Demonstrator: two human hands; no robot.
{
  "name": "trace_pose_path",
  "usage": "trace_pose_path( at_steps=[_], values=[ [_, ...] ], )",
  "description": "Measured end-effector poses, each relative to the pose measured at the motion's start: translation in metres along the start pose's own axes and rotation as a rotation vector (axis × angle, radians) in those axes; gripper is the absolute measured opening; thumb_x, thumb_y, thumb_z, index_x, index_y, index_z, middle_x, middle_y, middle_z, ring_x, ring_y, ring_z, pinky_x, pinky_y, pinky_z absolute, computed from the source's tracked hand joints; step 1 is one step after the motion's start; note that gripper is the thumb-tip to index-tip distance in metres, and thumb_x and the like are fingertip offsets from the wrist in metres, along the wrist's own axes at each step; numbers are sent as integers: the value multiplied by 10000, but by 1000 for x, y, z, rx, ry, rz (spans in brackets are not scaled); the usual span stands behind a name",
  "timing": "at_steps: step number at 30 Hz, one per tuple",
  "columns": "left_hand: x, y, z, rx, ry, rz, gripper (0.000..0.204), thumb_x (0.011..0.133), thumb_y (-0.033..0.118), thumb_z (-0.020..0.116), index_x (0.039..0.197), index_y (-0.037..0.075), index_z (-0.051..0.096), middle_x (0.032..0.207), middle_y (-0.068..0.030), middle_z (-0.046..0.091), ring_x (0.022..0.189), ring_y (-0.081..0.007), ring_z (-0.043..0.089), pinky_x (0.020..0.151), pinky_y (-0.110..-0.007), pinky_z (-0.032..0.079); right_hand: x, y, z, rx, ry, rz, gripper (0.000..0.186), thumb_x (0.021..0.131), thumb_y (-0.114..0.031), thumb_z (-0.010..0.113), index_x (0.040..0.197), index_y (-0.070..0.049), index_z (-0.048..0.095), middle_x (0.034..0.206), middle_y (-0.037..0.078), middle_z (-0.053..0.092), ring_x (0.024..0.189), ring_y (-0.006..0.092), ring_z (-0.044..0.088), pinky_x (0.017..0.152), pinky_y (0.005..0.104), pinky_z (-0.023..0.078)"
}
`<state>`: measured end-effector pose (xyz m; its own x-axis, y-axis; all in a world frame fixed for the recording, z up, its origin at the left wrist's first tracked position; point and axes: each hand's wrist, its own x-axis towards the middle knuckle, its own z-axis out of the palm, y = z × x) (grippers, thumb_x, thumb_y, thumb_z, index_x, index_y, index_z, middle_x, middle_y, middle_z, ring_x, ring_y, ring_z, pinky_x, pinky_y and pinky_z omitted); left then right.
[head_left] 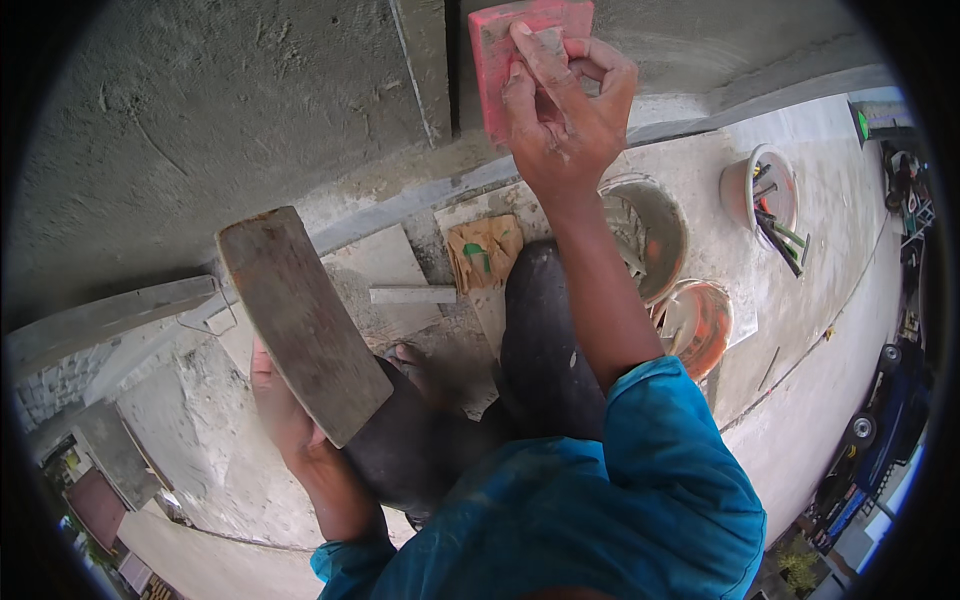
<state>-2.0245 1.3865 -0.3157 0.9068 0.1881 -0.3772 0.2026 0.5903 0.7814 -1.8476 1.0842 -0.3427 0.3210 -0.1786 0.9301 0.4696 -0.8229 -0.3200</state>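
Observation:
My right hand [570,120] is closed round the back of a red plastering float [492,75], which lies flat against the grey plastered wall [250,120] at the top. The float is beside a dark vertical gap in the wall. At the left, my left hand [285,405] grips a long wooden float [305,325] from beneath. Its flat, worn face is turned up and tilted, apart from the wall. The wood hides most of the left fingers and whatever handle they hold.
Right of my knees stand a mortar-crusted bucket [675,240] and an orange-lined bucket [718,325]. Farther right is a white bucket [737,195] with tools. Brown paper [505,240] and a pale strip [412,294] lie by the wall base. A blue vehicle [885,425] stands far right.

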Motion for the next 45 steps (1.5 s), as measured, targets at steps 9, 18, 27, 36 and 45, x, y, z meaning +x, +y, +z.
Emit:
trace_pose_path(
  at_steps=[9, 18, 27, 36, 45],
  values=[
    [2, -2, -6, -6, -7, 4, 425, 1004, -55, 558, 1427, -29, 539, 1227, -185, 711, 996, -262, 754, 834, -387, 663, -32, 13, 29, 77, 29, 52, 440, 785, 16, 843, 1172, -191, 825, 1168, 106, 551, 991, 213, 608, 717, 304, 571],
    [2, -3, -7, 5, -42, 18, 436, 994, -51, 583, 1427, -27, 539, 1226, -192, 711, 987, -259, 758, 825, -380, 661, -68, 34, 16, -31, 146, 247, 419, 821, 10, 795, 1221, -50, 686, 1185, 115, 530, 1005, 201, 587, 630, 273, 552],
    [1, -3, -1, 24, 38, 43, 362, 1007, -14, 592, 1368, -37, 579, 1190, -185, 723, 970, -247, 758, 823, -366, 657, -12, 12, 41, 49, 175, 14, 405, 798, 53, 798, 1171, -53, 683, 1176, 119, 519, 993, 163, 618, 553, 220, 550],
    [-4, 0, 3, 46, 55, 47, 289, 1054, 45, 550, 1324, -38, 607, 1150, -178, 735, 906, -246, 768, 777, -362, 664, -35, 19, 30, 49, 193, 118, 292, 773, -43, 797, 1050, -108, 729, 1101, 97, 569, 935, 243, 656, 688, 346, 569],
    [-4, -4, -25, -63, -21, 57, 366, 1077, 123, 495, 1408, -34, 507, 1314, -253, 641, 1082, -343, 727, 897, -475, 652, -30, 27, 39, -77, 99, -79, 372, 816, 21, 806, 1166, -55, 707, 1173, 122, 561, 1022, 192, 614, 635, 252, 574]
  ],
)
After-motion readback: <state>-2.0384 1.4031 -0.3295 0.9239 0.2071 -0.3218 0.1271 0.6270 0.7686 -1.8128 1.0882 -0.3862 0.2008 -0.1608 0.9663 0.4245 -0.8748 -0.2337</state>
